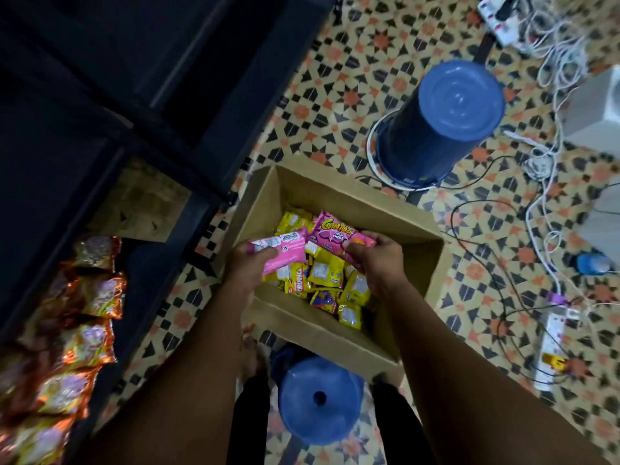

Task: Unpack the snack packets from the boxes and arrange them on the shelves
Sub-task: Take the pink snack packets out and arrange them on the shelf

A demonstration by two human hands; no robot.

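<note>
Since each hand already pinches a pink packet [285, 251] over the open box [416, 229], left hand [246, 263] and right hand [377, 260] should lift straight up, then swing left toward the shelf [141, 263].

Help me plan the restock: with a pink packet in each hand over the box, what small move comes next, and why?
Probably lift both pink packets clear and carry them to the shelf on the left. The left hand and right hand each already grip one above the cardboard box.
</note>
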